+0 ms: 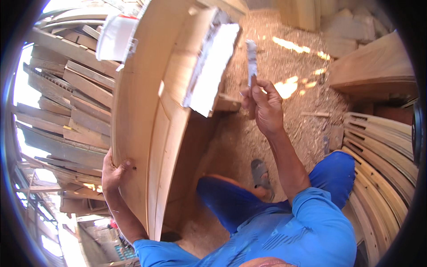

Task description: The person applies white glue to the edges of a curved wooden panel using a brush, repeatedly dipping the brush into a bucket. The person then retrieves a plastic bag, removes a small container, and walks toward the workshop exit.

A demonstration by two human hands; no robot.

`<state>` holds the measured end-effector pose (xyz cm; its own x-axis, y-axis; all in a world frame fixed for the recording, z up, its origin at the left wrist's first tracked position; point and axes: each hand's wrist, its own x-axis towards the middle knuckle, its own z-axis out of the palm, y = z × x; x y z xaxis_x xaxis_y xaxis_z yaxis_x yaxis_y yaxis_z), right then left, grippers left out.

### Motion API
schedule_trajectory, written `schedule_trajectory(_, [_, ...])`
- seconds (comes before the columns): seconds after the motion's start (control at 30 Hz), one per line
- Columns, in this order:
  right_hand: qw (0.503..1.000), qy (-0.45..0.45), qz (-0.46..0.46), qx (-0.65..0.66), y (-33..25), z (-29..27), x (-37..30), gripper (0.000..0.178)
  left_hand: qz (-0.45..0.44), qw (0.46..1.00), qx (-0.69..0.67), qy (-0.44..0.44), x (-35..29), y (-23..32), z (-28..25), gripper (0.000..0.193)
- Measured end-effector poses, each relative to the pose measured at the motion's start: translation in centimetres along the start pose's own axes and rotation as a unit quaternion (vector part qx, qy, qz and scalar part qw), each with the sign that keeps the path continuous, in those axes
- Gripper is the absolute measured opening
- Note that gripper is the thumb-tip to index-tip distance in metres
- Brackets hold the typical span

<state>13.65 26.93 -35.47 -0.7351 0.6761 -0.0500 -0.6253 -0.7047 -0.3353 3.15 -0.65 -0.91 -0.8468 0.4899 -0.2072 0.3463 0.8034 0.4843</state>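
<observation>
A long, curved wooden panel (pixel 135 102) with a raised moulding stands in front of me, a little to the left. My left hand (pixel 116 171) is closed around its left edge, thumb on the face. In the air to the right of the panel, my right hand (pixel 265 104) pinches a thin, flat stick (pixel 251 60) smeared with whitish paste. Between the stick and the panel's face is a board (pixel 215 69) coated with white, rough along its edges. The stick does not touch it.
Stacked timber pieces (pixel 84 89) fill the left side, with a white tub (pixel 116 38) at the panel's upper left. Curved wooden parts (pixel 378 178) lie at right, below a big wooden block (pixel 373 64). Wood shavings (pixel 307 107) cover the floor; my sandalled foot (pixel 262 180) rests there.
</observation>
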Motion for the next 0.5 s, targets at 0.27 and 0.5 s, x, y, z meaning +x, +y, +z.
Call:
schedule_trajectory(0.27, [0.972,-0.053,0.027,0.225,3.4,1.3,-4.0,0.027,0.005,0.994,0.06,0.086,-1.3,-3.9,-2.2,0.062])
schedule_trajectory(0.5, [0.987,-0.023,-0.12,0.101,1.7,2.9,-0.9,0.026,-0.011,0.998,0.017,0.054,-1.6,-4.2,-4.0,0.068])
